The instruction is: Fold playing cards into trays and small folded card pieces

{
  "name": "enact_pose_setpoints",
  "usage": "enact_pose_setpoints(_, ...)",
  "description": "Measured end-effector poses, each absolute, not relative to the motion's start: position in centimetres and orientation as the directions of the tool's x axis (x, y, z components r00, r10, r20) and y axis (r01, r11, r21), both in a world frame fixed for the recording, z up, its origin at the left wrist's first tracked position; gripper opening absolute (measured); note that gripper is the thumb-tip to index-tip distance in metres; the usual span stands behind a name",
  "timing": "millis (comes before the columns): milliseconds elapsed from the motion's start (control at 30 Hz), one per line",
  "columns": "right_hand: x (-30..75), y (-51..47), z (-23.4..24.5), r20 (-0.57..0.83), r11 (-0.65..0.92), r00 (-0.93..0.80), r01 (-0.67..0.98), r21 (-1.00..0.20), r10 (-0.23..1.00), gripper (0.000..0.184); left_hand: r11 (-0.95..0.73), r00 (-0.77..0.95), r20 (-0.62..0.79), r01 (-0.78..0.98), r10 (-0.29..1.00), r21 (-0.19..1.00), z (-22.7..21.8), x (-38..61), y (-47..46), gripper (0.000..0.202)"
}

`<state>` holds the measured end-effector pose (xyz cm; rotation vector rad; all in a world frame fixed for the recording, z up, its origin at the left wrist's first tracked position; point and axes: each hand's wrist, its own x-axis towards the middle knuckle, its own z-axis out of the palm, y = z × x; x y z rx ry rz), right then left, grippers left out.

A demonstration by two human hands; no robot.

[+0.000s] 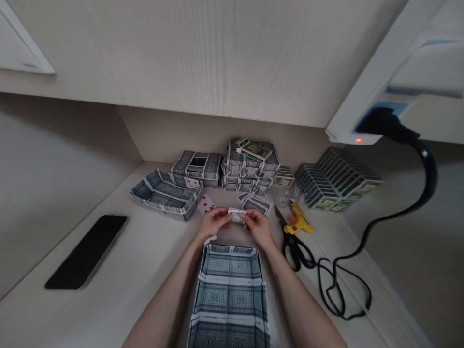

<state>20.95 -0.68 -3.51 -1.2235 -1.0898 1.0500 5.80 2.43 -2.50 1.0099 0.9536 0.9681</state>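
Observation:
Between my two hands a small playing card (237,215), seemingly folded, is pinched by the fingertips. My left hand (215,223) grips its left end and my right hand (258,226) its right end, both closed. Below them, between my forearms, lies a long open tray made of playing cards (228,299), patterned grey-blue with white seams. Loose cards (256,203) lie face down just beyond my right hand. A card with red hearts (206,204) rests beyond my left hand, and part of another red-marked card (210,239) shows near my left wrist.
Card-built boxes (197,166) and an open card tray (165,193) stand at the back. Card packs (337,179) are stacked at the right. Nearby lie black-handled scissors (297,249), a yellow glue gun (299,220) and a black cord (366,241). A phone (87,252) lies left.

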Motion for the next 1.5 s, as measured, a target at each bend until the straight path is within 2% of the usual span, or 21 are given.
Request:
enact_pose_setpoints(200, 20.9, -0.8, -3.5, 0.043, 0.046, 0.151, -0.016, -0.999, 0.988, 0.026, 0.180, 0.212, -0.158, -0.092, 0.964, 0.979, -2.5, 5.9, 2.4, 0.037)
enact_pose_setpoints(633, 21.0, -0.9, -3.2, 0.012, 0.015, 0.108, -0.020, -1.000, 0.994, 0.025, 0.181, 0.203, -0.150, -0.146, 0.968, 0.973, -2.7, 5.9, 2.6, 0.033)
enact_pose_setpoints(933, 20.8, -1.0, -3.3, 0.028, 0.027, 0.062, 0.019, -0.999, 0.998, 0.025, 0.069, 0.193, -0.049, -0.098, 0.980, 0.993, -3.2, 5.5, 2.7, 0.028)
enact_pose_setpoints(1067, 20.6, -0.8, -3.6, 0.060, 0.059, 0.056, 0.020, -0.998, 0.997, 0.025, -0.011, 0.216, 0.008, 0.013, 0.976, 1.000, -3.4, 5.6, 2.6, 0.024)
enact_pose_setpoints(1167, 20.7, -0.7, -3.7, 0.025, 0.025, 0.037, 0.009, -1.000, 0.999, 0.025, -0.039, 0.217, 0.023, 0.070, 0.976, 0.997, -3.4, 5.8, 2.6, 0.024)
enact_pose_setpoints(1333, 21.1, -0.6, -3.2, -0.035, -0.031, 0.085, -0.055, -0.998, 0.996, 0.026, 0.009, 0.319, -0.008, -0.003, 0.948, 1.000, -2.9, 5.4, 2.8, 0.036)
enact_pose_setpoints(1500, 21.2, -0.5, -3.0, -0.054, -0.038, 0.129, -0.129, -0.991, 0.990, 0.028, 0.002, 0.417, -0.024, 0.052, 0.909, 0.999, -2.7, 5.0, 3.0, 0.030)
